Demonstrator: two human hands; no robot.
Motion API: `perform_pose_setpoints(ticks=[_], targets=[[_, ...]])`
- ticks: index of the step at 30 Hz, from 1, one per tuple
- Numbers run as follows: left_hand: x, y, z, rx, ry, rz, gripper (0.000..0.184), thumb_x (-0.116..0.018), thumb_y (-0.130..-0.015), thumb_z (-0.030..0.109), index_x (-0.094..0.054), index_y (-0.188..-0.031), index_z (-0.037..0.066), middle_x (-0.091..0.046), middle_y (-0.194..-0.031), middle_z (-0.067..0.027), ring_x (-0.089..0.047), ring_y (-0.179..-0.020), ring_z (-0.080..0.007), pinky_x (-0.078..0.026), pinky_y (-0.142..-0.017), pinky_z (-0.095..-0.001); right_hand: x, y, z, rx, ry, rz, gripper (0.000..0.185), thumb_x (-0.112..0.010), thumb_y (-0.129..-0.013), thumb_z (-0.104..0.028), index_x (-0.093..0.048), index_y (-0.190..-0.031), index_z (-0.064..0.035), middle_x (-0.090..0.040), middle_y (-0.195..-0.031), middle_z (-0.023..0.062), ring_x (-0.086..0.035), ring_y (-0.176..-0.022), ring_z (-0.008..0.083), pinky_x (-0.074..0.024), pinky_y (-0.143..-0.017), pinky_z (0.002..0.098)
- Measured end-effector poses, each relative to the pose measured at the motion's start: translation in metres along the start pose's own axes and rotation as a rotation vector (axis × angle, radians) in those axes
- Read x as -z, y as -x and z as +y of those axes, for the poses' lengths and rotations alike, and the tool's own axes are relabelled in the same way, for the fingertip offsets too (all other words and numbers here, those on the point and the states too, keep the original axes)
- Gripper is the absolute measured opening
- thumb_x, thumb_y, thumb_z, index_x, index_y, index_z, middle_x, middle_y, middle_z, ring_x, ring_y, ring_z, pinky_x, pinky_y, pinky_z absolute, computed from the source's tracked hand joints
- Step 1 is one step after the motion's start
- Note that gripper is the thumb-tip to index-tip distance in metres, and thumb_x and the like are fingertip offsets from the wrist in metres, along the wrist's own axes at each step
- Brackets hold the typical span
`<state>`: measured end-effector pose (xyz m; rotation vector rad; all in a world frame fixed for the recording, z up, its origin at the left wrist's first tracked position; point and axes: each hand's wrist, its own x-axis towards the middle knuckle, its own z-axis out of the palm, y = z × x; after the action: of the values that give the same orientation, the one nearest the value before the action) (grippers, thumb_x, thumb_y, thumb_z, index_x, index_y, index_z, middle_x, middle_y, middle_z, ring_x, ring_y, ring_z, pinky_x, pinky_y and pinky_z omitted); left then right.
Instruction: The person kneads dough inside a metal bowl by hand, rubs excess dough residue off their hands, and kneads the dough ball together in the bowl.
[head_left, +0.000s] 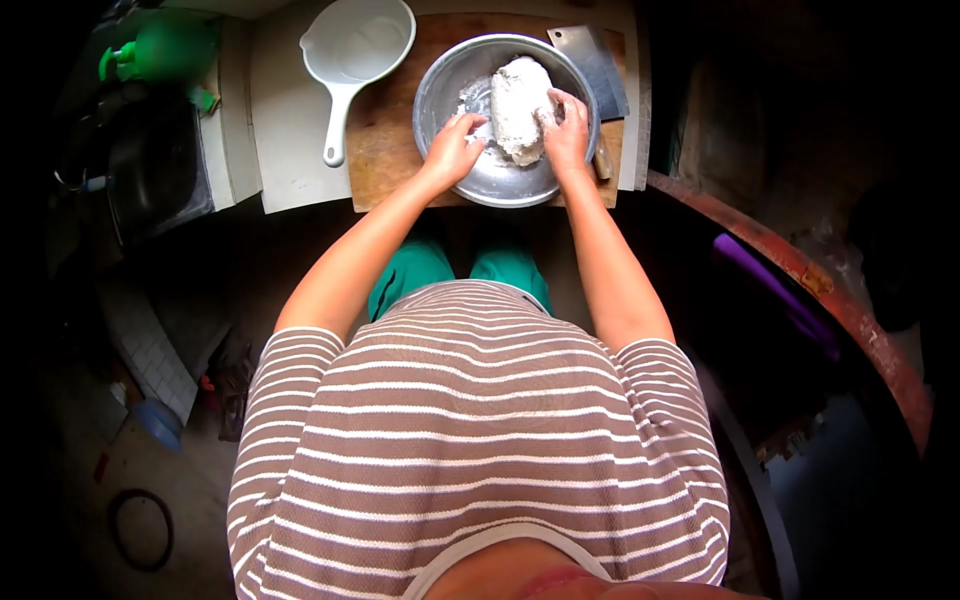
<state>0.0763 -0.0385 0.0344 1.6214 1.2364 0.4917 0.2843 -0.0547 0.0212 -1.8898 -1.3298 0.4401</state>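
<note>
A thick, floury lump of dough (520, 105) lies lengthwise in a metal bowl (500, 190). My right hand (566, 130) rests against the dough's right side, fingers bent and apart, with flour on the fingertips. Left of the dough, my left hand (457, 147) reaches over the bowl's rim, its fingers spread and curved toward loose flour on the bottom; a gap separates it from the dough. Neither hand is closed around anything. The bowl stands on a wooden cutting board (385, 125).
A white long-handled ladle-shaped scoop (358, 45) lies at the bowl's upper left. To the right, a cleaver (592, 70) sits partly beneath the bowl, its wooden handle (602, 160) showing by the rim. A dark sink-like basin (160, 170) is farther left.
</note>
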Motion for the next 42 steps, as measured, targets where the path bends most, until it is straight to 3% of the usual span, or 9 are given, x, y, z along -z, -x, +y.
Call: perform_pose_setpoints(ticks=[2, 4, 6, 14, 18, 20, 25, 36, 42], targets=[[-0.012, -0.015, 0.001, 0.004, 0.021, -0.01, 0.044, -0.067, -0.085, 0.013, -0.056, -0.127, 0.006, -0.058, -0.12, -0.0142, -0.061, -0.103, -0.022, -0.052, -0.079, -0.0331, -0.013, 0.002, 0.006, -0.102, -0.026, -0.027, 0.05, -0.078, -0.073, -0.01, -0.06, -0.119, -0.0054, -0.061, -0.114, 0.015, -0.06, -0.103, 0.0293, -0.049, -0.091, 0.0369], [-0.018, -0.028, 0.02, 0.312, 0.625, -0.093, 0.05, -0.07, -0.083, 0.015, -0.053, -0.128, 0.001, -0.056, -0.126, -0.0173, -0.06, -0.105, -0.0233, -0.049, -0.089, -0.0338, -0.02, 0.002, 0.008, -0.638, -0.736, -0.094, 0.056, -0.078, -0.075, -0.011, -0.054, -0.124, 0.0007, -0.06, -0.119, 0.0179, -0.059, -0.107, 0.0273, -0.0474, -0.093, 0.0358], [-0.017, -0.035, 0.022, 0.296, 0.538, -0.072, 0.06, -0.075, -0.08, 0.02, -0.05, -0.129, -0.004, -0.056, -0.126, -0.0181, -0.059, -0.105, -0.0221, -0.048, -0.09, -0.033, -0.016, -0.001, 0.004, -0.504, -0.457, -0.161, 0.068, -0.084, -0.071, -0.018, -0.049, -0.125, 0.0036, -0.06, -0.118, 0.0164, -0.058, -0.107, 0.0241, -0.0474, -0.092, 0.0342], [-0.01, -0.035, -0.012, 0.253, 0.069, -0.011, 0.094, -0.087, -0.058, 0.05, -0.049, -0.131, 0.002, -0.056, -0.125, -0.0231, -0.055, -0.117, -0.0347, -0.044, -0.099, -0.0417, -0.008, 0.012, -0.003, -0.77, -0.712, -0.439, 0.061, -0.08, -0.071, -0.012, -0.05, -0.122, 0.0042, -0.059, -0.117, 0.0166, -0.057, -0.108, 0.024, -0.0461, -0.093, 0.0349], [-0.009, -0.038, 0.01, 0.238, -0.14, -0.012, 0.103, -0.087, -0.056, 0.05, -0.042, -0.139, 0.007, -0.051, -0.129, -0.0242, -0.051, -0.12, -0.0386, -0.042, -0.102, -0.0433, -0.009, 0.007, -0.013, -0.799, -0.66, -0.24, 0.06, -0.076, -0.074, -0.014, -0.05, -0.126, 0.0015, -0.055, -0.122, 0.0183, -0.056, -0.11, 0.0265, -0.0451, -0.095, 0.0369], [-0.009, -0.043, 0.019, 0.181, -0.285, 0.033, 0.107, -0.087, -0.056, 0.051, -0.04, -0.14, 0.004, -0.047, -0.134, -0.0259, -0.05, -0.122, -0.0383, -0.041, -0.103, -0.0416, -0.024, -0.003, -0.01, -0.344, -0.262, 0.019, 0.058, -0.074, -0.075, -0.017, -0.052, -0.127, -0.0036, -0.052, -0.124, 0.0185, -0.054, -0.112, 0.0317, -0.0438, -0.096, 0.0409], [-0.013, -0.057, 0.0, 0.118, -0.229, 0.022, 0.085, -0.07, -0.076, 0.033, -0.031, -0.145, 0.005, -0.045, -0.134, -0.0275, -0.05, -0.121, -0.0413, -0.042, -0.101, -0.0444, -0.062, -0.011, -0.036, 0.062, 0.259, -0.04, 0.043, -0.067, -0.077, -0.029, -0.062, -0.119, -0.0194, -0.05, -0.133, 0.0052, -0.047, -0.117, 0.0314, -0.0401, -0.098, 0.0469], [-0.009, -0.104, 0.007, 0.124, -0.492, -0.094, 0.033, -0.054, -0.087, 0.021, -0.044, -0.115, 0.008, -0.059, -0.108, -0.0251, -0.063, -0.088, -0.0477, -0.051, -0.076, -0.0548, -0.09, -0.047, -0.025, -0.021, 0.482, -0.016, 0.016, -0.061, -0.082, -0.036, -0.065, -0.092, -0.0234, -0.052, -0.094, 0.0052, -0.052, -0.095, 0.0283, -0.0413, -0.079, 0.0478], [-0.009, -0.102, -0.004, 0.157, -0.44, -0.128, 0.045, -0.06, -0.084, 0.03, -0.044, -0.119, 0.007, -0.059, -0.113, -0.0248, -0.062, -0.095, -0.0469, -0.052, -0.077, -0.0521, -0.085, -0.049, -0.035, -0.037, 0.441, -0.05, 0.014, -0.06, -0.083, -0.031, -0.065, -0.093, -0.0235, -0.053, -0.097, 0.0051, -0.05, -0.099, 0.0291, -0.0401, -0.082, 0.0483]])
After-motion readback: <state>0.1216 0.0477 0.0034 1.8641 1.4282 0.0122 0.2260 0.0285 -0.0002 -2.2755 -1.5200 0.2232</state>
